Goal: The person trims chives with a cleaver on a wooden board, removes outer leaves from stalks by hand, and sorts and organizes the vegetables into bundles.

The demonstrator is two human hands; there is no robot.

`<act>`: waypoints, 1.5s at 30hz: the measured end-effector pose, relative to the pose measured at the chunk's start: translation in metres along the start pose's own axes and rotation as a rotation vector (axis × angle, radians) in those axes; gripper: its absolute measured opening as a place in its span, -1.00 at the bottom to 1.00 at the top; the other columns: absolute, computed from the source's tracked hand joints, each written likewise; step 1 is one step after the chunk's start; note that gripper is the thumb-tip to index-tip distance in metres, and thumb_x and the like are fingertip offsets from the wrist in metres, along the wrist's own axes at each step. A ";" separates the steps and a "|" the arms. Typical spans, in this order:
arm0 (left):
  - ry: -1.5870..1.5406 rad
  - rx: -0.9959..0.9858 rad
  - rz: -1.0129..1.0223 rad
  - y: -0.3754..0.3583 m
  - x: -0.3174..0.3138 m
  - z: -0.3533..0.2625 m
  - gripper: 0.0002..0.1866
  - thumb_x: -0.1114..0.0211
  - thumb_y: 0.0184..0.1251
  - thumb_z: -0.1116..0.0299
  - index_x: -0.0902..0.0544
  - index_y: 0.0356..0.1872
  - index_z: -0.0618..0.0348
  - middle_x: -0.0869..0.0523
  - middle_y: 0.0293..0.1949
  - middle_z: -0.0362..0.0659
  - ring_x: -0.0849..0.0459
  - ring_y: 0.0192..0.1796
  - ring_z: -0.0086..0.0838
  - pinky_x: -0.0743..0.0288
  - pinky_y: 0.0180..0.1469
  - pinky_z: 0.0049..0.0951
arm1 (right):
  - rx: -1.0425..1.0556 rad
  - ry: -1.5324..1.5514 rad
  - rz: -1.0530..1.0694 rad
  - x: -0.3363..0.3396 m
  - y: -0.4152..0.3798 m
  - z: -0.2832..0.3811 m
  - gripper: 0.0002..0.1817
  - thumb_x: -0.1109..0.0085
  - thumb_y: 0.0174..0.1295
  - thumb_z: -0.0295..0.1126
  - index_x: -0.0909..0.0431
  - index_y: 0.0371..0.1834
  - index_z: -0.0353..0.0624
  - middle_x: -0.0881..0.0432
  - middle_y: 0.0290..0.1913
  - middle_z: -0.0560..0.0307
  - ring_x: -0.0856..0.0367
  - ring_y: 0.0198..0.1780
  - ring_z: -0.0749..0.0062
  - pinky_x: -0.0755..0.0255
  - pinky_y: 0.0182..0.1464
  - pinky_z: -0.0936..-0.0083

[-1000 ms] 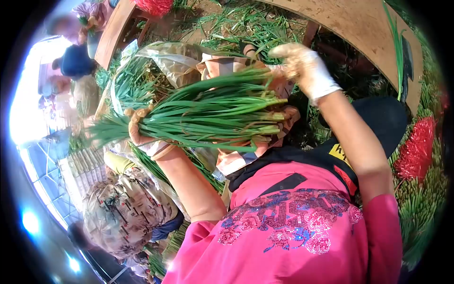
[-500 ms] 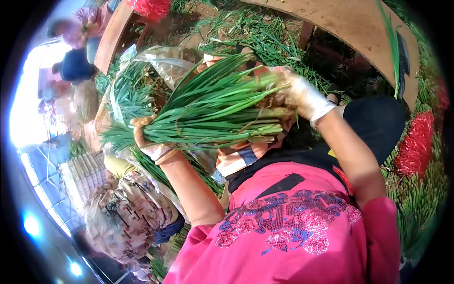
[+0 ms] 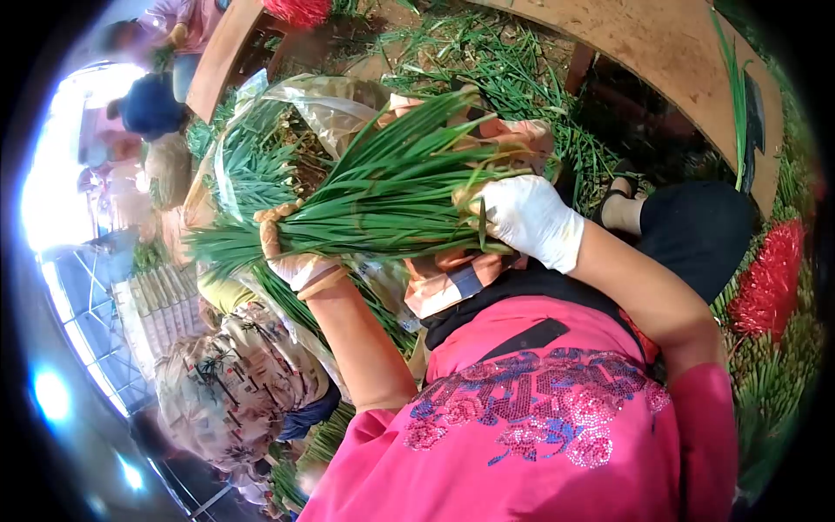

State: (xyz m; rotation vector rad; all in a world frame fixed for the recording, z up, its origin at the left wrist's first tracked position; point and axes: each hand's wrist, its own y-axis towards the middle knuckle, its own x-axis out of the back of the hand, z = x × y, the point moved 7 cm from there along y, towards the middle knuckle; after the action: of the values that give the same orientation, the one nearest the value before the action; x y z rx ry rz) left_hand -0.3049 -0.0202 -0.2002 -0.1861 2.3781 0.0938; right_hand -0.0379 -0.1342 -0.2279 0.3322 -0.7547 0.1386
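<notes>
A thick bunch of garlic chives lies across my lap, leaf tips to the left and stem ends to the right. My left hand, in a thin glove stained brown at the fingers, is wrapped around the leaves near their tips. At the stem end, my right hand, in a white glove, has its fingers curled on the stems and hides some of them. Beneath the bunch is a checked orange cloth over my lap.
Left of the bunch, a clear plastic bag surrounds more chives. A curved wooden board spans the upper right. Red plastic ties lie at right. Loose leaves cover the ground. A person in a patterned shirt is at lower left.
My right hand has moved left and slightly down, from the root ends onto the lower stems. My left hand keeps its hold on the leaves. The view has shifted slightly.
</notes>
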 end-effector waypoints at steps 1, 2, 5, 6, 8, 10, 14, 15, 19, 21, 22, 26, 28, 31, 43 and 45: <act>0.009 -0.019 0.067 0.000 -0.011 -0.003 -0.82 -0.21 0.13 0.42 -0.53 -0.21 0.08 -0.63 -0.36 -0.20 -0.57 -0.24 -0.39 -0.45 -0.01 -0.28 | -0.008 0.077 -0.074 0.006 0.004 -0.002 -0.74 -0.17 0.08 -0.33 -0.60 -0.14 -0.07 -0.65 -0.30 0.05 -0.62 -0.33 0.20 -0.49 -0.30 0.45; 0.003 -0.020 0.083 -0.001 -0.016 -0.004 -0.82 -0.21 0.14 0.42 -0.53 -0.21 0.08 -0.63 -0.35 -0.20 -0.57 -0.24 -0.38 -0.45 0.00 -0.28 | -0.014 0.159 -0.142 0.011 0.008 -0.002 -0.79 -0.18 0.10 -0.33 -0.60 -0.20 -0.10 -0.64 -0.36 0.07 -0.62 -0.33 0.24 -0.48 -0.32 0.48; -0.044 -0.007 0.042 0.002 -0.006 -0.011 -0.83 -0.19 0.15 0.44 -0.54 -0.21 0.07 -0.63 -0.34 -0.20 -0.57 -0.22 -0.38 -0.44 0.02 -0.24 | -0.365 1.097 -0.400 0.050 0.004 -0.028 -0.88 -0.10 0.19 -0.44 -0.56 -0.28 -0.25 -0.62 -0.37 0.17 -0.57 -0.36 0.46 -0.45 -0.31 0.63; -0.037 -0.019 -0.062 0.002 0.001 -0.011 -0.83 -0.19 0.13 0.44 -0.51 -0.22 0.06 -0.61 -0.34 -0.21 -0.57 -0.22 -0.38 -0.43 0.04 -0.21 | -0.324 1.176 -0.512 0.072 0.001 -0.041 -0.84 -0.07 0.25 -0.42 -0.52 -0.20 -0.28 -0.61 -0.33 0.18 -0.56 -0.37 0.59 -0.44 -0.36 0.72; -0.036 -0.032 0.044 0.001 -0.010 -0.008 -0.81 -0.19 0.11 0.45 -0.49 -0.22 0.05 -0.60 -0.36 -0.22 -0.56 -0.23 -0.37 -0.43 0.03 -0.20 | -0.684 1.565 -1.107 0.117 -0.028 -0.057 -0.84 -0.04 0.27 -0.38 -0.47 -0.21 -0.27 -0.47 -0.49 0.23 -0.41 -0.51 0.66 -0.30 -0.54 0.78; -0.006 -0.054 0.095 0.004 -0.009 -0.008 -0.80 -0.17 0.09 0.45 -0.48 -0.22 0.05 -0.58 -0.37 -0.24 -0.55 -0.21 -0.35 -0.43 0.01 -0.21 | -0.174 1.553 -0.666 0.154 -0.026 -0.080 -0.77 -0.07 0.26 -0.37 -0.49 -0.09 -0.25 -0.48 -0.44 0.25 -0.26 -0.56 0.68 -0.23 -0.56 0.75; -0.092 -0.009 0.071 0.001 -0.024 0.000 -0.87 -0.21 0.07 0.44 -0.52 -0.32 0.11 -0.61 -0.34 -0.13 -0.54 -0.19 -0.32 -0.41 0.03 -0.16 | -0.324 0.852 -0.387 0.100 0.027 -0.016 -0.85 -0.07 0.26 -0.44 -0.58 -0.17 -0.20 -0.63 -0.09 0.16 -0.58 -0.12 0.57 -0.47 -0.14 0.63; -0.105 0.005 0.077 -0.002 -0.033 0.002 -0.87 -0.21 0.07 0.45 -0.53 -0.32 0.11 -0.61 -0.33 -0.13 -0.54 -0.18 -0.32 -0.41 0.02 -0.16 | -0.032 0.523 -0.391 0.088 0.041 0.007 -0.76 -0.08 0.19 -0.52 -0.54 -0.06 -0.18 -0.63 -0.08 0.11 -0.61 -0.12 0.42 -0.49 -0.10 0.53; -0.068 0.102 0.029 -0.013 -0.047 0.013 -0.85 -0.20 0.08 0.49 -0.53 -0.28 0.10 -0.63 -0.31 -0.15 -0.56 -0.16 -0.30 -0.44 0.04 -0.10 | 0.294 -0.046 -0.182 0.026 0.082 0.065 -0.67 0.03 0.23 -0.34 -0.52 0.06 0.01 -0.56 -0.24 0.04 -0.59 -0.32 0.22 -0.48 -0.27 0.45; -0.041 0.143 0.010 -0.014 -0.045 0.017 -0.83 -0.20 0.10 0.47 -0.53 -0.24 0.11 -0.63 -0.30 -0.15 -0.58 -0.17 -0.28 -0.45 0.04 -0.12 | 0.290 0.119 -0.149 0.017 0.094 0.067 -0.73 -0.12 0.12 -0.44 -0.56 -0.08 -0.10 -0.56 -0.32 0.01 -0.59 -0.31 0.17 -0.47 -0.26 0.48; -0.037 0.124 0.063 -0.011 -0.044 0.016 -0.82 -0.20 0.11 0.46 -0.53 -0.22 0.12 -0.63 -0.29 -0.14 -0.59 -0.17 -0.27 -0.46 0.04 -0.14 | 0.292 0.287 -0.195 0.021 0.101 0.064 -0.73 -0.18 0.07 -0.47 -0.57 -0.11 -0.13 -0.56 -0.35 0.00 -0.58 -0.32 0.15 -0.47 -0.25 0.49; -0.133 0.057 -0.002 0.006 -0.005 0.019 -0.84 -0.22 0.09 0.42 -0.54 -0.26 0.07 -0.62 -0.34 -0.15 -0.58 -0.22 -0.30 -0.48 -0.04 -0.20 | -0.132 1.270 -0.405 0.089 0.086 0.029 -0.86 -0.15 0.20 -0.34 -0.59 -0.29 -0.15 -0.65 -0.38 0.30 -0.48 -0.44 0.72 -0.31 -0.44 0.72; -0.202 0.138 -0.262 0.007 0.027 0.028 -0.90 -0.18 0.15 0.41 -0.55 -0.30 0.04 -0.61 -0.38 -0.16 -0.57 -0.25 -0.34 -0.47 -0.05 -0.20 | -0.104 1.682 -0.565 0.128 0.065 -0.008 -0.90 -0.05 0.24 -0.44 -0.49 -0.25 -0.22 -0.52 -0.39 0.25 -0.39 -0.51 0.69 -0.25 -0.53 0.74; -0.099 0.180 -0.404 0.023 0.103 0.045 -0.85 -0.26 0.07 0.27 -0.62 -0.43 0.12 -0.68 -0.31 -0.15 -0.60 -0.22 -0.21 -0.48 -0.03 -0.09 | 0.120 2.109 -0.427 0.178 0.019 -0.052 -0.72 0.02 0.13 -0.71 -0.32 -0.07 -0.39 -0.42 -0.30 0.17 -0.33 -0.52 0.68 -0.24 -0.54 0.79; -0.013 0.327 -0.618 -0.009 0.101 0.060 -0.69 -0.08 0.19 0.13 -0.61 -0.24 0.13 -0.66 -0.11 -0.03 -0.56 -0.01 -0.03 -0.38 0.08 0.15 | -0.448 0.466 -0.684 0.100 -0.090 -0.048 -0.66 -0.15 0.06 -0.52 -0.47 -0.04 -0.11 -0.52 -0.34 0.21 -0.47 -0.43 0.49 -0.40 -0.40 0.61; -0.046 0.321 -0.608 -0.014 0.093 0.058 -0.70 -0.08 0.21 0.14 -0.60 -0.23 0.13 -0.66 -0.10 -0.03 -0.56 -0.02 -0.04 -0.39 0.07 0.15 | -0.048 -0.097 -0.406 0.086 -0.057 0.002 -0.40 -0.31 -0.10 -0.38 -0.50 0.15 0.05 -0.56 -0.28 0.22 -0.54 -0.30 0.28 -0.45 -0.20 0.40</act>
State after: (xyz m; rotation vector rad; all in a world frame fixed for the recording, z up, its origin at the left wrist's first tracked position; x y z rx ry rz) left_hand -0.3303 -0.0369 -0.3069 -0.7256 2.1540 -0.5573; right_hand 0.0368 -0.1885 -0.1806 0.4423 -0.7708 -0.2800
